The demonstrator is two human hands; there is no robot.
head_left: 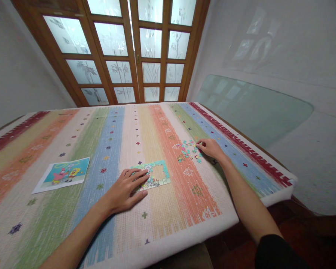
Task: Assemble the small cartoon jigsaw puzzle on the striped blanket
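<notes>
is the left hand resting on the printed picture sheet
No, the left hand rests on the partly filled puzzle, while the printed picture sheet lies apart, farther left on the tablecloth.

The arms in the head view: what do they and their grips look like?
The left grip is a bare human hand, and the left arm is bare as far as it shows. The right grip is a bare human hand too; the right arm is bare up to a black sleeve. No cables, markings, gloves or watch are visible.
</notes>
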